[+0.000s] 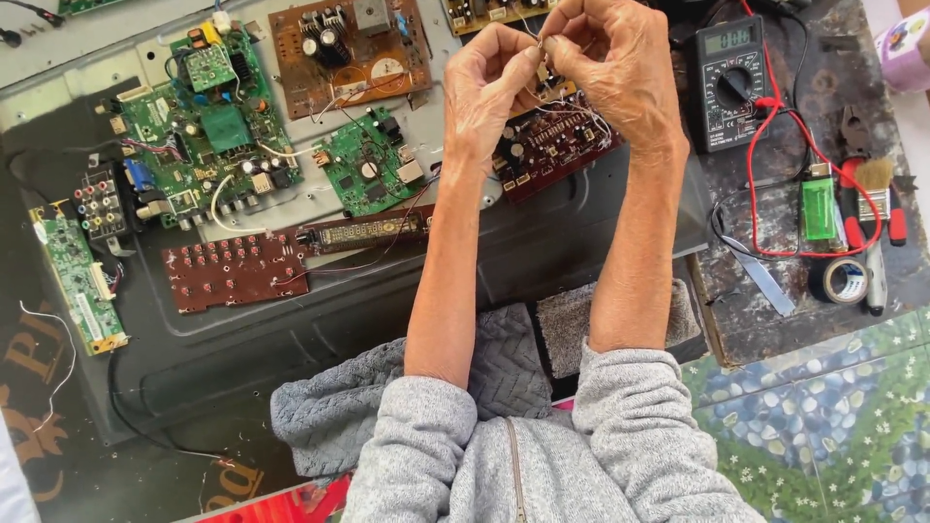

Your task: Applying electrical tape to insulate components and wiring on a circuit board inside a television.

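Your left hand (489, 82) and right hand (608, 60) meet above the bench's far edge, fingertips pinched narrow on thin white wires (572, 108) rising from the dark red circuit board (554, 145) just below. Toward the bench's right edge lie a black multimeter (731, 82) with red leads, a small green rectangular pack (819, 208) and a tape roll (845, 281).

Both hands (557, 73) raised, fingers (542, 44) pinched

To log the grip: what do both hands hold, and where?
Left hand and right hand pinch thin white wires between fingertips, near their ends.
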